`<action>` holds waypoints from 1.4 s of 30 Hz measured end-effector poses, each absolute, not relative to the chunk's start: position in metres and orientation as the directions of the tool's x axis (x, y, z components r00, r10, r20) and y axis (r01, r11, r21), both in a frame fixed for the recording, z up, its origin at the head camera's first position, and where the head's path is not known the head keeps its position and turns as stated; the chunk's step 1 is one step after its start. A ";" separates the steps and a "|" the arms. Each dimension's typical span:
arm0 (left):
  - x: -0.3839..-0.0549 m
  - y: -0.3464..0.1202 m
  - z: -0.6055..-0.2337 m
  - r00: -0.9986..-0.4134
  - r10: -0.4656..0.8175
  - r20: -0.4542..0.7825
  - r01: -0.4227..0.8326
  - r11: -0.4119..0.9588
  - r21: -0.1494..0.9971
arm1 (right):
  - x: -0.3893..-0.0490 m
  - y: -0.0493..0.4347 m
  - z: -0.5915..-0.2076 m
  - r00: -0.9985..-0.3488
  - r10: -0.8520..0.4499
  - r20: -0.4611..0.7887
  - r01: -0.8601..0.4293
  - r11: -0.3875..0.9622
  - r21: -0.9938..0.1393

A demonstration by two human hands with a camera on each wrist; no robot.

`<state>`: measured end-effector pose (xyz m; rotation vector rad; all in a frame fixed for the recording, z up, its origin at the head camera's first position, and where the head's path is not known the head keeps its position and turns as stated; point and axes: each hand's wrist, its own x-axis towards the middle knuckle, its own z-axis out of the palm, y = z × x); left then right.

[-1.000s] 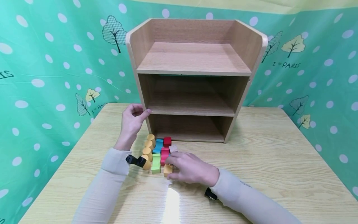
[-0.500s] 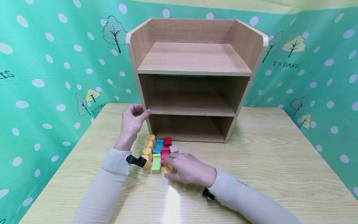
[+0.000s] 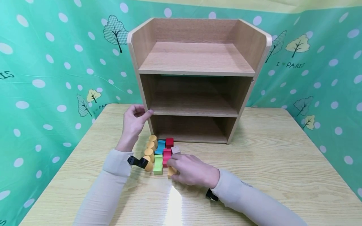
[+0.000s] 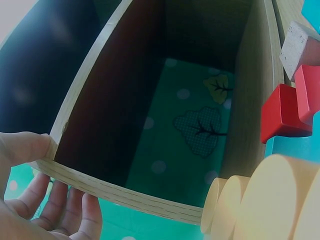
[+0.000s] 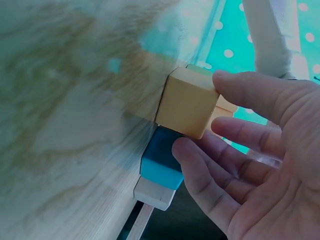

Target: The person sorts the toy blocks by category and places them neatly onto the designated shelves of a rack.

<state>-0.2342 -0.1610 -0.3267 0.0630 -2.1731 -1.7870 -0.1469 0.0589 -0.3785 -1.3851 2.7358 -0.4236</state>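
My left hand (image 3: 133, 124) grips the left side panel of the small wooden shelf (image 3: 196, 72), thumb on its front edge and fingers behind it. Low over the table, my right hand (image 3: 195, 171) pinches a yellow block (image 5: 185, 105); its thumb lies at one corner in the right wrist view. Another fingertip overlaps a blue block (image 5: 162, 157) beside it. A pale block (image 5: 154, 192) follows in that row. To the left lie a green block (image 3: 158, 164), a red notched block (image 3: 167, 157), a blue notched block (image 3: 160, 147) and a red block (image 3: 169, 142).
Several yellow cylinders (image 3: 149, 153) form a row on the far left of the blocks, near the left wrist's black camera (image 3: 137, 162). The blocks stand before the shelf's lower left corner on the wooden table (image 3: 282, 163). A green dotted cloth (image 3: 51, 78) hangs behind.
My right hand and the yellow block have shifted slightly right. My left hand stays on the shelf's side panel, and the other blocks look unmoved.
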 end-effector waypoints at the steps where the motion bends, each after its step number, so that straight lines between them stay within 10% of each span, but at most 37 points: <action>1: -0.234 -0.161 -0.327 -0.946 -0.239 0.220 0.169 0.214 0.962 | -0.147 0.059 -0.379 -0.599 -0.797 0.082 -0.784 0.562 -0.263; 42: -0.235 -0.162 -0.327 -0.947 -0.238 0.217 0.167 0.215 0.962 | -0.156 0.085 -0.338 -0.597 -0.758 0.262 -0.786 0.488 -0.380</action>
